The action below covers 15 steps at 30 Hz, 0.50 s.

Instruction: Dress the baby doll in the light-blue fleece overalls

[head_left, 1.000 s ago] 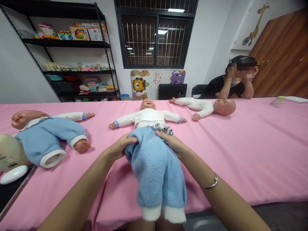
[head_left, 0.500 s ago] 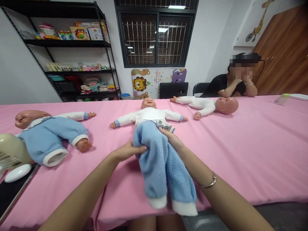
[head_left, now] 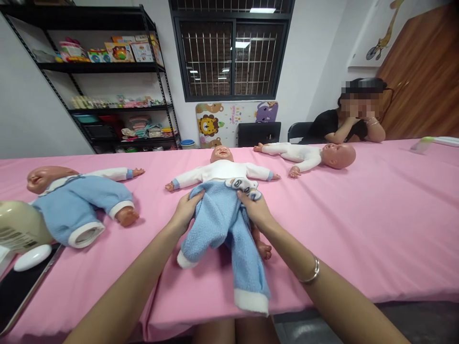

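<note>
Light blue fleece baby trousers (head_left: 218,210) with white cuffs hang between my two hands, over the lower body of a baby doll (head_left: 224,169). That doll lies on its back in a white long-sleeved top with blue cuffs, its arms spread. My left hand (head_left: 188,208) pinches the waist edge on the left. On the right, my right hand (head_left: 254,205) grips the waist beside a panda-like face patch (head_left: 242,184). One bare doll foot (head_left: 264,250) shows beside the right trouser leg; most of the doll's legs are covered.
A doll in blue trousers (head_left: 84,196) lies at left, near a cream bottle (head_left: 21,224), a white oval object (head_left: 33,258) and a dark tablet-like slab (head_left: 21,291). Another doll (head_left: 304,155) lies at the back right. Beyond the pink-covered table (head_left: 358,229) sits a person (head_left: 332,126).
The trousers have been spread wider and turned front up, with their legs swinging left and apart. My left hand has moved up to the waist edge. A doll foot now shows.
</note>
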Motion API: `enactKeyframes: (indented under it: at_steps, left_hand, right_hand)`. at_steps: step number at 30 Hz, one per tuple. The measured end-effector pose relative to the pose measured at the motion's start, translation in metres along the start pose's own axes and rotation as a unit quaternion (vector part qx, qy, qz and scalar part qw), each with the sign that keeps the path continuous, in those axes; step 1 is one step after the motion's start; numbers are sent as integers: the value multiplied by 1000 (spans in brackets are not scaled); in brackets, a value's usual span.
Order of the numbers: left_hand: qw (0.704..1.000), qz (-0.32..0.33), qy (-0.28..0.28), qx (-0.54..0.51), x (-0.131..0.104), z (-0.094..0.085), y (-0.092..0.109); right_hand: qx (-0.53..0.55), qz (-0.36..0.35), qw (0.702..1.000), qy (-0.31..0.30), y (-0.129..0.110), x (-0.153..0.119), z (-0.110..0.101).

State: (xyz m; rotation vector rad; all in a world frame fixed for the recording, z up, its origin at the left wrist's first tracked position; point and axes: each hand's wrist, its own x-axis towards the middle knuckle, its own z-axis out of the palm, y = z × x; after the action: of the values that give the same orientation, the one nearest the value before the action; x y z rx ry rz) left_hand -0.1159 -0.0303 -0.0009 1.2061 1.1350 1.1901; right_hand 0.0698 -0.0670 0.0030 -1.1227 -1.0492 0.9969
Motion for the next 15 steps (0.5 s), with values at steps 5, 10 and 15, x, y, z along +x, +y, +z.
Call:
enactKeyframes:
  at_steps: [5,10,15]
  left_hand:
    - [992,91,-32,76,3,-7,3]
    - [929,171,-195,265,-7,-5,8]
    - [893,246,-102,363,1,-3,-12]
  right_hand:
    - [256,242,935,-46,-13,5,-4]
    - [268,230,931,-93,-8,7,-8]
    - [178,92,975,-93,2,7,-6]
